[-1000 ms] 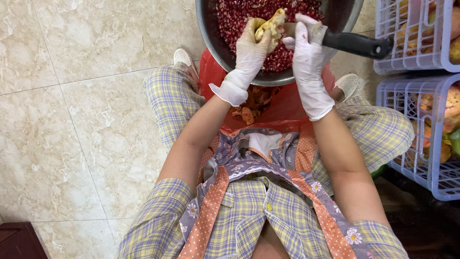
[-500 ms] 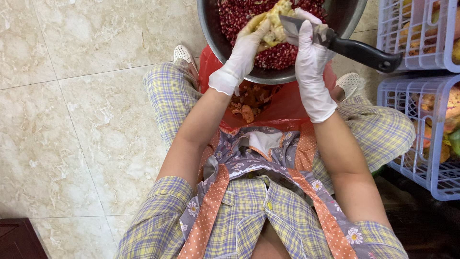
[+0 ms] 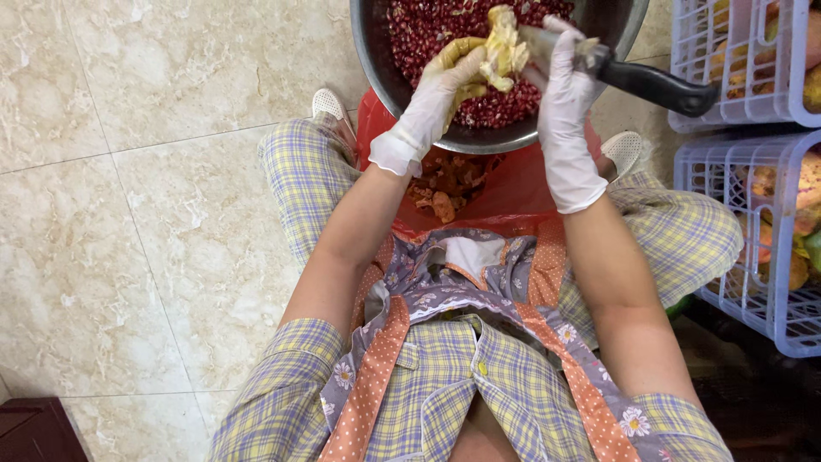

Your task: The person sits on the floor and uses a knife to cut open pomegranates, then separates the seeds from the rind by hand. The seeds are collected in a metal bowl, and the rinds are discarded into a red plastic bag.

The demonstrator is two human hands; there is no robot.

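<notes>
My left hand (image 3: pixel 445 81), in a white glove stained yellow, grips a pale yellow piece of pomegranate rind (image 3: pixel 505 47) above a big metal bowl (image 3: pixel 376 60). The bowl is full of dark red pomegranate seeds (image 3: pixel 428 26). My right hand (image 3: pixel 564 94), also gloved in white, is closed around a black-handled knife (image 3: pixel 658 85), its blade resting against the rind and its handle pointing right. Both hands hover over the bowl's near half.
A red plastic bag (image 3: pixel 505 192) of peel scraps sits under the bowl between my knees. Two pale blue plastic crates (image 3: pixel 753 197) holding fruit stand at the right. Beige marble floor tiles (image 3: pixel 154 171) spread to the left. I sit in checked clothes and a floral apron.
Both hands have shifted slightly up and right over the bowl. The rind piece has turned in my left hand, and the knife blade is pressed closer to it.
</notes>
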